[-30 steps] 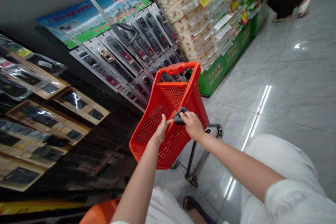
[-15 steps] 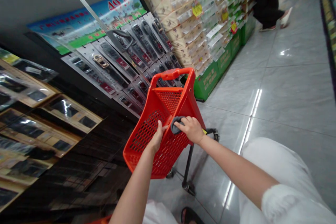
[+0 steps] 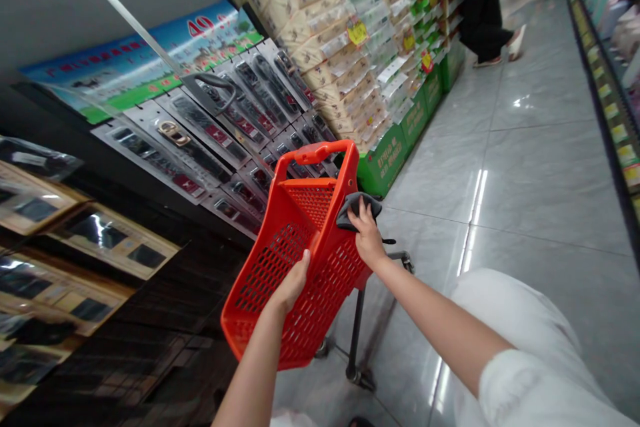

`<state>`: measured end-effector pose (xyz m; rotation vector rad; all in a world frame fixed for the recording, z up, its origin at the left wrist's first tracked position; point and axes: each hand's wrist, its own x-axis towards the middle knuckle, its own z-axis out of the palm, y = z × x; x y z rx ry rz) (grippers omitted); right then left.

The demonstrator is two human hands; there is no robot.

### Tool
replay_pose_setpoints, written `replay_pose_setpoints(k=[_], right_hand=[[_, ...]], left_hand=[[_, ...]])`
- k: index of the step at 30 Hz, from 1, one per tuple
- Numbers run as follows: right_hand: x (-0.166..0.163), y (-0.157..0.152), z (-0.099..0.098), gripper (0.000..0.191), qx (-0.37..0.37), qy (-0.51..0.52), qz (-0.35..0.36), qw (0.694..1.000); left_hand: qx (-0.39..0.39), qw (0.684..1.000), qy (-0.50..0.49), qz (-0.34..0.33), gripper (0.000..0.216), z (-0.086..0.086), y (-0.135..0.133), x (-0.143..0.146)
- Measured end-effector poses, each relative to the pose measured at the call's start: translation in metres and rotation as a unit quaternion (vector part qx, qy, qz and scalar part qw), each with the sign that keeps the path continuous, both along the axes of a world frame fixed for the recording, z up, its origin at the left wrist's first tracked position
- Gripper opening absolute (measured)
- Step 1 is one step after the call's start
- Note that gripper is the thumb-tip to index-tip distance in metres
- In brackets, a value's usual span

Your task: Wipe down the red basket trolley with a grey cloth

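A red plastic shopping cart (image 3: 320, 270) with perforated walls and dark legs on casters stands before me, tilted in my view. My left hand (image 3: 294, 281) grips the rim of its near side, thumb up along the inner edge. Pressed against the outside of the cart, near the handle end, is a dark grey cloth (image 3: 356, 208). My right hand (image 3: 369, 237) is on that cloth, its fingers holding it to the red plastic. Part of the cloth is hidden under the fingers.
Hanging belts (image 3: 215, 123) in clear packs fill a rack on the left. Boxed goods (image 3: 100, 227) lie on the lower left shelf. Stacked tissue packs (image 3: 320, 47) stand beyond the cart on green boxes (image 3: 385, 160). A person in black trousers (image 3: 483, 10) stands up the aisle.
My right hand has moved the cloth up along the cart's side toward the handle. My left hand stays on the rim. The view has shifted slightly to the right.
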<state>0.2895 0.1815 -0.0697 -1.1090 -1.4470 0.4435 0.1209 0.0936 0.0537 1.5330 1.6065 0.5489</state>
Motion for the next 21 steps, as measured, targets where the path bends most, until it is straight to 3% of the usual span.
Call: replay_pose_setpoints(k=[3,9,14,21], right_hand=[[-0.011,-0.01,-0.012,0.086,-0.031,0.003,-0.016,0.999],[-0.002,0.003,0.001,0.076,0.029,-0.032,-0.047,0.998],[0.0,-0.005,-0.026,0.077,0.029,-0.06,-0.068,0.995],[0.003,-0.001,0.006,0.072,0.029,-0.078,-0.062,0.995]], left_hand=[[0.004,0.999,0.007,-0.038,0.079,0.003,-0.002,0.003],[0.035,0.997,0.05,-0.047,0.078,0.0,0.0,0.003],[0.024,0.998,0.044,-0.049,0.077,-0.003,0.001,0.001],[0.018,0.998,0.04,-0.039,0.081,-0.004,0.001,0.002]])
